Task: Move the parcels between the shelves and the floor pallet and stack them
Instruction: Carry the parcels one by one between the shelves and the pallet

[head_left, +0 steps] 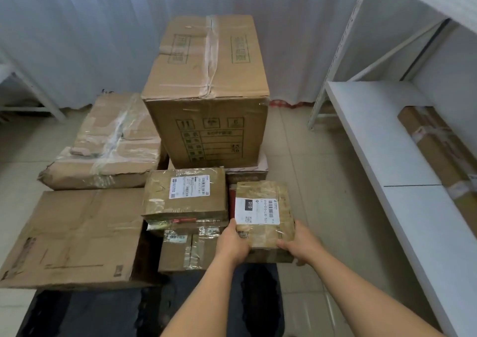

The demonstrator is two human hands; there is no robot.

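Observation:
A small taped parcel point(265, 202) with a white "010" label is held between both hands at the right of the floor pile. My left hand point(233, 243) grips its near left corner and my right hand point(300, 243) grips its near right corner. It sits over a darker box below. Left of it lies another labelled parcel point(185, 194) on a small taped box point(185, 251). Behind them a tall carton point(206, 91) stands upright. Two flat cartons point(108, 143) point(72, 236) lie at the left. The dark pallet point(90, 313) shows under the pile.
A white metal shelf point(382, 140) runs along the right, with a long taped brown parcel point(444, 153) on its far side. Another white frame point(33, 91) stands at the back left. A pale curtain hangs behind, and tiled floor point(304, 161) separates pile and shelf.

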